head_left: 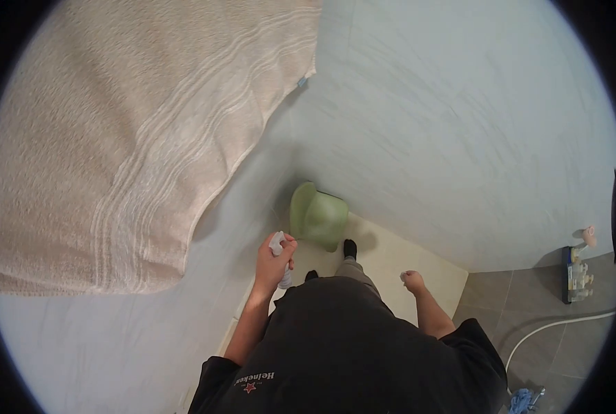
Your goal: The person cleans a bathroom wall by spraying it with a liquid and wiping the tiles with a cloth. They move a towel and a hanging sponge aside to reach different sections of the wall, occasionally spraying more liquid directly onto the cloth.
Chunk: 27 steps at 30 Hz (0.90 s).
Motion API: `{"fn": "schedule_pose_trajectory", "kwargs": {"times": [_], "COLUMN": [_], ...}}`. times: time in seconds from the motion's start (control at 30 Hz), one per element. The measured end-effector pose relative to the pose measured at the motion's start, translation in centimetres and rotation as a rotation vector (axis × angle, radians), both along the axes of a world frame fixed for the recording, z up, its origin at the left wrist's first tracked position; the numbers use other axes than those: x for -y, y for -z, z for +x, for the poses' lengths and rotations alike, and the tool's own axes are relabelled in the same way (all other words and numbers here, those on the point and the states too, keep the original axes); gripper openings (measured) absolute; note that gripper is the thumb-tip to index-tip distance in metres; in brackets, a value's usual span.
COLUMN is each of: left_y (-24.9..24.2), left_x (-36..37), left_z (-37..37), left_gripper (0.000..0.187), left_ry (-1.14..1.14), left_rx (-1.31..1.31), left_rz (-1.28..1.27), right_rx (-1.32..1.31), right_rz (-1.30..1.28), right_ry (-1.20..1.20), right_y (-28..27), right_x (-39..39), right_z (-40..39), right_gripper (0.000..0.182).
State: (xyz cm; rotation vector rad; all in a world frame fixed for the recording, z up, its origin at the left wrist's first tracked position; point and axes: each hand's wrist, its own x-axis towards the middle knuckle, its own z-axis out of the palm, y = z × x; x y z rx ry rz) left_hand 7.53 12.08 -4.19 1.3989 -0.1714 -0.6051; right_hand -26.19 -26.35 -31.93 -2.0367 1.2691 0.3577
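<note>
My left hand (pixel 272 265) is closed around a white spray bottle (pixel 285 279), its pale nozzle end showing above the fingers. Just beyond that hand is a light green plastic seat (pixel 325 217), standing in the corner where the walls meet. My right hand (pixel 413 281) is held low over the cream floor, fingers curled in. A small whitish bit shows at its fingertips, too small to make out.
A beige towel (pixel 80 152) hangs large at upper left. To the right, a dark caddy (pixel 567 276) with several small bottles stands by the wall. A white hose (pixel 542 328) curves over grey tiles near a blue bundle (pixel 522 401).
</note>
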Motion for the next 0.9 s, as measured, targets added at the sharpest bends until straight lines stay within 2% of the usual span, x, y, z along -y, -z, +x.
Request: {"fn": "schedule_pose_trajectory", "kwargs": {"times": [0.13,0.2,0.3,0.5,0.6,0.73,0.77,0.8,0.83,0.87,0.9], "left_y": [0.7,0.6,-0.5,-1.2,-0.8,-0.5,0.0,0.2,-0.3,-0.8,-1.5], "left_x": [-1.6,-1.5,-1.0,0.7,0.8,0.9,0.9,1.1,1.1,0.8,0.8], "left_z": [0.3,1.0,1.6,2.3,2.2,2.0,2.3,2.8,3.4,4.2,4.6], "left_gripper": [0.013,0.013,0.014,0.012,0.012,0.013,0.014,0.014,0.014,0.046,0.080], "left_ry": [-0.019,0.005,0.017,0.063,0.112,0.112,0.127,0.143,0.155,0.311,0.463], "left_rx": [-0.028,-0.035,0.029,0.073,0.088,0.010,0.009,0.004,0.028,-0.005,-0.036], "left_rz": [-0.001,-0.004,0.016,0.070,0.124,0.033,0.020,0.012,-0.008,0.209,0.433], "right_rx": [0.057,0.181,0.217,0.070,0.027,-0.077,-0.048,0.108,0.093,0.077,0.093], "right_rz": [0.041,-0.040,-0.015,-0.064,-0.094,0.026,-0.012,0.028,0.082,0.140,0.124], "right_ry": [0.063,-0.005,0.006,-0.042,-0.084,-0.039,-0.087,-0.057,0.054,0.163,0.173], "right_y": [-0.8,-0.7,-2.2,2.4,7.1,3.6,2.9,9.4,7.9,5.4,3.9], "right_x": [0.0,-0.5,-2.1,-2.4,-1.6,-2.7,-2.8,-0.8,-0.5,-0.9,-0.8], "right_z": [2.4,3.9,5.1,2.4,0.2,-0.1,0.0,-1.0,0.1,0.9,1.8], "right_gripper": [0.032,0.033,0.033,0.037,0.031,0.035,0.035,0.035,0.035,0.036,0.036]}}
